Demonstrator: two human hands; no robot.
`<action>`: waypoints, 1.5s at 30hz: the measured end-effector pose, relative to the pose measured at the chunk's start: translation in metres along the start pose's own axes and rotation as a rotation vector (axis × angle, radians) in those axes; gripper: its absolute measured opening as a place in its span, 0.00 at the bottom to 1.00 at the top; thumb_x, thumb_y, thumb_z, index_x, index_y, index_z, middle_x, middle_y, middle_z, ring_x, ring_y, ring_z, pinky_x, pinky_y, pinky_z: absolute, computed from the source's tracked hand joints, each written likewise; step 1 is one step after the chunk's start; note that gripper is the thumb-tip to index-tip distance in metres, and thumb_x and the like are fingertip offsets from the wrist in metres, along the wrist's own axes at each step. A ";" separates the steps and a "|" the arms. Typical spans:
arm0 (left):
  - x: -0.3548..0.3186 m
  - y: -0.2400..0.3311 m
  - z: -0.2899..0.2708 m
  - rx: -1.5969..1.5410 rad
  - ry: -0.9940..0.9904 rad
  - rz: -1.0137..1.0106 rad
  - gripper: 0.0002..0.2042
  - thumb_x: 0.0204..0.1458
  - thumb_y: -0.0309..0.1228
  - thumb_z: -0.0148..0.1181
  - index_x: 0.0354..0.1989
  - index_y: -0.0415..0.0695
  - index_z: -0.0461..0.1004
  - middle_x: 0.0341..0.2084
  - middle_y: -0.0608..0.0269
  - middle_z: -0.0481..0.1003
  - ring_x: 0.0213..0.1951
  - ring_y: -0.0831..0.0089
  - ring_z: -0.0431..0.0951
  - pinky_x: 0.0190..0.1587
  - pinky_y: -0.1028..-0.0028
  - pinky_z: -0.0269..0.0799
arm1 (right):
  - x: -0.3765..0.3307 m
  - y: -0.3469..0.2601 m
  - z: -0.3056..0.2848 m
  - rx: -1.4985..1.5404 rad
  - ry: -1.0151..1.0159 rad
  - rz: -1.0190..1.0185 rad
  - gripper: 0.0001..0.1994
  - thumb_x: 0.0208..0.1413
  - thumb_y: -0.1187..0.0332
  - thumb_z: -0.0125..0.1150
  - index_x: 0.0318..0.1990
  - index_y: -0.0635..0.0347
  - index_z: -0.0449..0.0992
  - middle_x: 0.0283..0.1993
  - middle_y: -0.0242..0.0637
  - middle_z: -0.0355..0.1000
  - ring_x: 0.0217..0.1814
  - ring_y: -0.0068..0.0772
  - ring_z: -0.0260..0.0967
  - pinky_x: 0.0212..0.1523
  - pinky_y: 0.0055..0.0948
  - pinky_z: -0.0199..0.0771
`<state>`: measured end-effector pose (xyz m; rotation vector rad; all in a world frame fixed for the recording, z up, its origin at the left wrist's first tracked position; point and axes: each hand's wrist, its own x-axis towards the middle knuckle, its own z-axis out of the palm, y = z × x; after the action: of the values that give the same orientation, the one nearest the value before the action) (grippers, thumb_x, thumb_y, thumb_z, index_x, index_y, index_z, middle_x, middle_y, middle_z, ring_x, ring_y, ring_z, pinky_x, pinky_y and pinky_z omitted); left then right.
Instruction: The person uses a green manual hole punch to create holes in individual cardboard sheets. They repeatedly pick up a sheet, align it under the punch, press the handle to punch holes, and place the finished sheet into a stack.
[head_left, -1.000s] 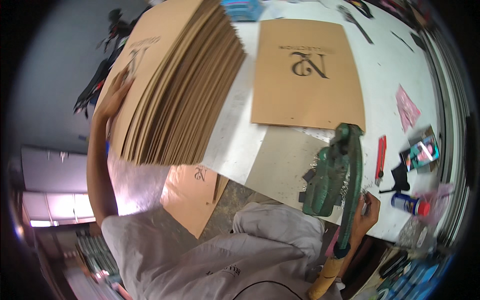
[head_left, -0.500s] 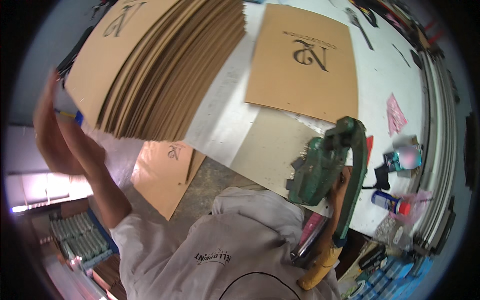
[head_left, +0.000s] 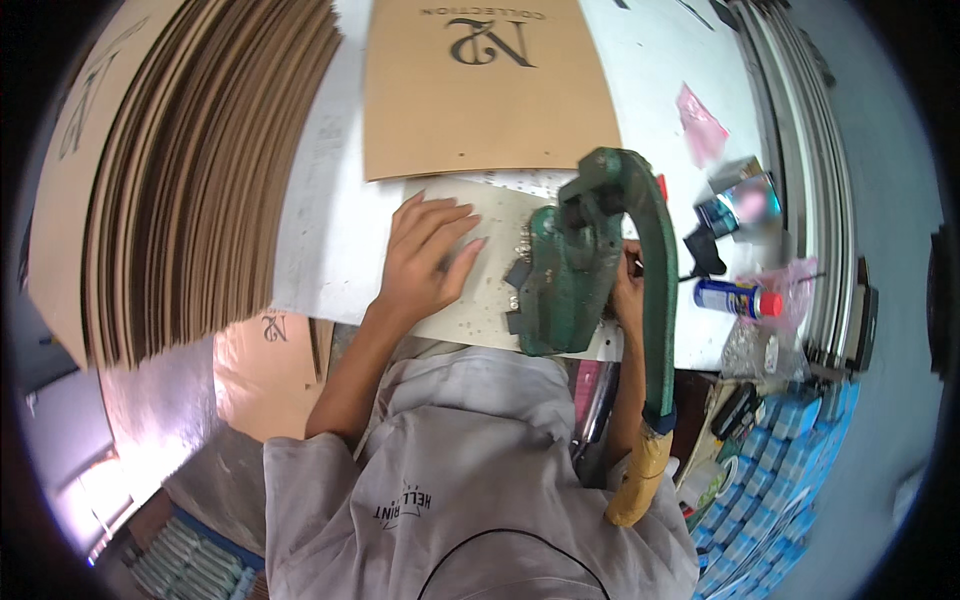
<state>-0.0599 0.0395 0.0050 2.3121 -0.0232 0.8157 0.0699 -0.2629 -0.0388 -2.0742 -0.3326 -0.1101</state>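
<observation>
Showing loosely spread fingers, the left hand (head_left: 420, 262) is over the thin beige board (head_left: 455, 310) at the counter's (head_left: 318, 210) near edge, whether touching it I can't tell! Fingertips point at the flat brown kraft-paper piece with black print (head_left: 480, 105), just short of its near edge. And here's the green metal lever press (head_left: 575, 285), upright at that same near edge, right of the left hand, its yellow-wrapped handle (head_left: 640, 480) jutting past the edge toward the person. The right hand (head_left: 628, 290) is tucked behind the press, too hidden to tell its grip! Over on the counter's left side, a thick brown stack (head_left: 200, 190); toward the right edge, a blue can with a red cap (head_left: 727, 297) on its side.
</observation>
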 end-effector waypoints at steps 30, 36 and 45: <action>-0.026 -0.014 0.026 -0.015 -0.008 -0.330 0.10 0.58 0.24 0.67 0.47 0.36 0.83 0.41 0.51 0.83 0.45 0.61 0.82 0.51 0.67 0.76 | -0.045 0.002 -0.074 -0.232 0.177 0.005 0.10 0.61 0.80 0.62 0.48 0.68 0.81 0.42 0.47 0.77 0.41 0.38 0.76 0.44 0.32 0.76; -0.028 -0.018 0.026 0.004 -0.036 -0.363 0.10 0.59 0.24 0.67 0.46 0.35 0.83 0.40 0.51 0.82 0.44 0.61 0.82 0.51 0.67 0.76 | -0.023 0.004 -0.059 -0.347 0.183 -0.201 0.11 0.57 0.83 0.61 0.46 0.69 0.81 0.43 0.48 0.77 0.43 0.48 0.77 0.45 0.37 0.77; -0.027 -0.016 0.026 0.035 -0.056 -0.352 0.10 0.59 0.25 0.68 0.46 0.35 0.82 0.40 0.51 0.82 0.43 0.62 0.81 0.49 0.68 0.76 | 0.011 0.008 -0.081 -0.430 0.032 -0.054 0.12 0.54 0.82 0.64 0.46 0.70 0.82 0.43 0.50 0.75 0.42 0.51 0.77 0.44 0.40 0.76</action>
<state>-0.0631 0.0309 -0.0346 2.2807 0.3652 0.5748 0.0873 -0.3342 -0.0029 -2.4848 -0.3697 -0.2664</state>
